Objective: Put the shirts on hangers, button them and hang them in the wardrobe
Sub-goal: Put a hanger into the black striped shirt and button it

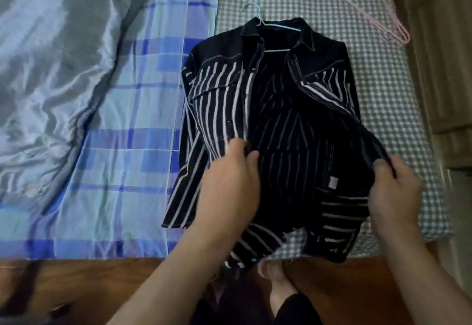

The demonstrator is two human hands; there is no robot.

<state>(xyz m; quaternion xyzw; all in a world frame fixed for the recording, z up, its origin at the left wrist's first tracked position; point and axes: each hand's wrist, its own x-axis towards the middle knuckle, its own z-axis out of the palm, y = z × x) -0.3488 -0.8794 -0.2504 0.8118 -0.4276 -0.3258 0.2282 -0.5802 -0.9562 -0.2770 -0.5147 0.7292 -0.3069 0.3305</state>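
A black shirt with white stripes (278, 130) lies front-up and unbuttoned on the bed, with a light blue hanger (274, 26) inside its collar and the hook sticking out beyond it. My left hand (229, 179) grips the edge of the shirt's left front panel at mid height. My right hand (396, 186) pinches the edge of the right front panel and lifts it outward, so the dark striped inside shows between the panels.
The shirt rests on a grey checked sheet (393, 100), beside a blue plaid sheet (143, 120) and a shiny grey blanket (51, 69). Several pink hangers (378, 10) lie at the bed's far right. The brown floor (102, 283) and my foot (275, 281) are below.
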